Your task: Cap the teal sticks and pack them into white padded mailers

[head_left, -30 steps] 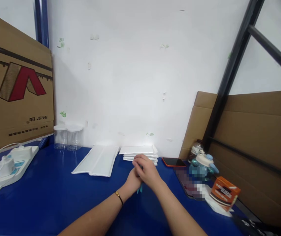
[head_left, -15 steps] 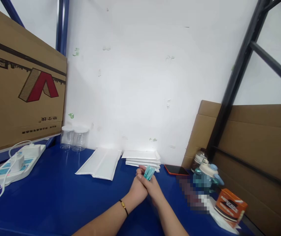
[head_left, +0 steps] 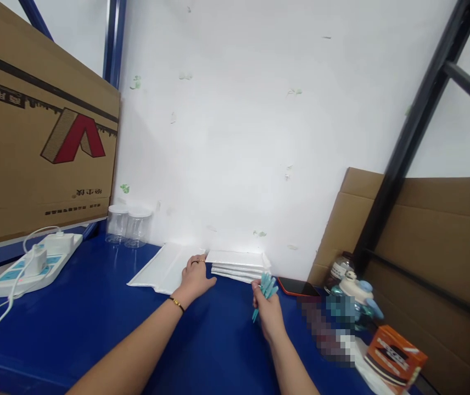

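Observation:
My left hand [head_left: 196,278] reaches out over the right edge of a flat white padded envelope [head_left: 158,270], fingers stretched and thumb apart, holding nothing. Whether its fingertips touch the envelope I cannot tell. Closed around a bundle of slim teal pieces [head_left: 268,286], my right hand [head_left: 271,314] is just in front of a stack of folded white envelopes [head_left: 237,259]. The pieces stick out above and below the fist; their exact kind is too small to make out. Both hands are over the blue table [head_left: 218,340].
Two clear jars [head_left: 138,229] with white lids stand by the wall. At left lies a white power strip [head_left: 39,262] with plugs and cables, below a large carton [head_left: 41,142]. To the right are a phone [head_left: 298,286], a brown bottle [head_left: 339,270], a teal bottle [head_left: 356,299] and an orange box [head_left: 395,356].
My hands were together around the teal bundle and have parted. The left has moved left to the flat envelope and opened; the right has shifted slightly right, keeping the bundle.

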### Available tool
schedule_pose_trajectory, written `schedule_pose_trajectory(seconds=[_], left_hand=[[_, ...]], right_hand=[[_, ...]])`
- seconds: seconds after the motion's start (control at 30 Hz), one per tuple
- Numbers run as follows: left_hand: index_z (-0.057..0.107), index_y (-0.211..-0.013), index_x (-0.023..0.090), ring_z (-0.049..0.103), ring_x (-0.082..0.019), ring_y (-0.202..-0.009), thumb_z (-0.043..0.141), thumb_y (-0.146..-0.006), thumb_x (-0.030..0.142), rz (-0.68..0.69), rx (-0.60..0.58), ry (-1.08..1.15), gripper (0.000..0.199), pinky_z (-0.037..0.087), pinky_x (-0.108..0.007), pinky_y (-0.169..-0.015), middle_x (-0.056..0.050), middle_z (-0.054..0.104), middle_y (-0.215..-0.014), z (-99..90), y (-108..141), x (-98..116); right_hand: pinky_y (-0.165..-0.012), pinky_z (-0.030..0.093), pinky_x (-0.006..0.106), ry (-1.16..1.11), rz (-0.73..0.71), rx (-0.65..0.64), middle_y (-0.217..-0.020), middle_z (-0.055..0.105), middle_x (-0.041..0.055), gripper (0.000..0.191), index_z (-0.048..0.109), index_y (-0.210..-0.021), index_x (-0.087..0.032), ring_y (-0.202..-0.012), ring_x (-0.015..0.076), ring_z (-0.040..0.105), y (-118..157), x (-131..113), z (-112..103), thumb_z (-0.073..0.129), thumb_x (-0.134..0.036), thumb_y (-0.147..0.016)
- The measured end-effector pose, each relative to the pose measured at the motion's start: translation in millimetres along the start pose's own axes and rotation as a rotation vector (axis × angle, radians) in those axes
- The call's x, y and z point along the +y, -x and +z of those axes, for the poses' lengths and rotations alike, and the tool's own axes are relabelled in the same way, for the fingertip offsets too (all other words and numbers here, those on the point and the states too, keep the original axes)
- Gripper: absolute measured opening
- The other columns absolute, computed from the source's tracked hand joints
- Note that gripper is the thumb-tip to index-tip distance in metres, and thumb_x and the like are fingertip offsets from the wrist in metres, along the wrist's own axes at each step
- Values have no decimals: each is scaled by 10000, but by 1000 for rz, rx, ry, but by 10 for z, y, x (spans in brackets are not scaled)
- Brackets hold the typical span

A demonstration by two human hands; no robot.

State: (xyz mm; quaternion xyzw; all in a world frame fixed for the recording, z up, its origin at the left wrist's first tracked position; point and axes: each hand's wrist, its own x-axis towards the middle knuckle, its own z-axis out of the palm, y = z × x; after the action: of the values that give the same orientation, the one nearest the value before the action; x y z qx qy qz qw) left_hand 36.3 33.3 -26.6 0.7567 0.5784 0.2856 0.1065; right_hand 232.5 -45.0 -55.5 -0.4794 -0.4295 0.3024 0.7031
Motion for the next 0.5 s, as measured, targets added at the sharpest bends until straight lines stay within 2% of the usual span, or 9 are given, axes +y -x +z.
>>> schedule_pose_trajectory(seconds=[0.13,0.2,0.3,0.4,0.5], left_hand=[[281,-1373,158,200,-268,-1334,520,-669,127,238,-12,-214,745,212,-413,-1046,-140,273,-1442,97,-302,-34],[343,-1351,195,335,-238,-1277,424,-716,43,334,-37,-287,657,254,-395,-1025,-122,411,-1369,132,-445,-17],[526,-1208,226,564,-223,-1038,339,-783,47,400,-99,-322,498,392,-352,-890,-106,633,-1091,109,-592,-10],[595,-1110,234,599,-238,-951,355,-778,69,414,-95,-327,442,421,-352,-821,-102,664,-991,3,-564,-16],[601,-1086,267,604,-247,-929,426,-749,108,443,-126,-348,412,413,-369,-821,-80,669,-957,-159,-319,22]], right_hand=[[-411,329,215,-79,-3,2,-493,437,-63,358,587,-878,-153,-424,91,397,32,-1,69,653,-465,-716],[-431,358,222,-174,-3,20,-517,471,-53,342,569,-896,-161,-444,100,436,34,-66,56,628,-462,-744],[-452,386,226,-324,41,32,-553,510,-42,310,557,-898,-174,-467,102,475,-14,-173,-41,606,-451,-767],[-388,316,191,-431,80,61,-482,407,-89,281,560,-851,-174,-369,50,343,-96,-253,-183,636,-424,-746],[-346,225,169,-456,71,106,-439,300,-121,255,562,-809,-170,-328,26,229,-151,-336,-327,648,-398,-736]])
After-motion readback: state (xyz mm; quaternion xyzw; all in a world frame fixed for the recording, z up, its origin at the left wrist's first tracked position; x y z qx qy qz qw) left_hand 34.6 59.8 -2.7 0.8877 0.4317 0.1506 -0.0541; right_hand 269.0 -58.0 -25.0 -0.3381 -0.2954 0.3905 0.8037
